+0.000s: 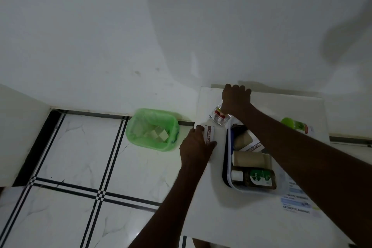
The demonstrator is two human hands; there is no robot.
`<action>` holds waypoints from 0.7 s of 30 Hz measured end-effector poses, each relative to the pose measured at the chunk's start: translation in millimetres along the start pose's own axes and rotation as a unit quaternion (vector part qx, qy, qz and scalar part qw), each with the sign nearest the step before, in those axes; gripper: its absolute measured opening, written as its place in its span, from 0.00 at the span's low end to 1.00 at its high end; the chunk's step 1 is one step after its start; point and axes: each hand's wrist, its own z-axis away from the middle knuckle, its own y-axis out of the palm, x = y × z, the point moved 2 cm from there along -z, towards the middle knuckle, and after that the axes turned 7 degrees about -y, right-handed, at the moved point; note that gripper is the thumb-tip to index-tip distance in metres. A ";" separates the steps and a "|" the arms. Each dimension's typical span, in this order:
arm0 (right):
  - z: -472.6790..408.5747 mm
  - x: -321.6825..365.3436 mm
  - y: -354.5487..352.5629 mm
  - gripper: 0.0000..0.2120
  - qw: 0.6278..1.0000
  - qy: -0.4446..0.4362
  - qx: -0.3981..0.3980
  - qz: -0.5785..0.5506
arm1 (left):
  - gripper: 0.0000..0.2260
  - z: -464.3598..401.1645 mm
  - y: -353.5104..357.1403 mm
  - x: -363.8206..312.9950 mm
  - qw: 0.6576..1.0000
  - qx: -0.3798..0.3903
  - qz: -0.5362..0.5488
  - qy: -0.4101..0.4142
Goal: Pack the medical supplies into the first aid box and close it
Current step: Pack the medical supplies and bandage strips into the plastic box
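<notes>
Near the table's point(251, 223) right edge the antiseptic bandage packets point(298, 203) wait unpacked. The first aid box point(228, 159) sits open, brown bottle point(259, 179) and rolls already inside. Just left of it, the left hand point(196, 147) pinches the povidone carton point(209, 136), long axis running near-to-far, box to its right. Farther off, the right hand point(236, 99) curls over a clear packet point(218, 117); its grip I cannot tell.

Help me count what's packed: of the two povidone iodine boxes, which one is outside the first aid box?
The povidone box under the left hand, lying on the table; the other lies inside the first aid box.
</notes>
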 end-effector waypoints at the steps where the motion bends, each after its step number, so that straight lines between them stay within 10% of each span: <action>1: 1.0 -1.9 -1.3 0.23 1.000 -0.003 -0.002 -0.011 | 0.25 -0.1 -0.6 -1.0 1.000 0.000 -0.002 0.002; 21: 121.7 -153.7 25.3 0.21 0.987 0.083 0.054 -0.127 | 0.15 29.8 -22.4 -20.7 0.995 -0.069 0.074 -0.001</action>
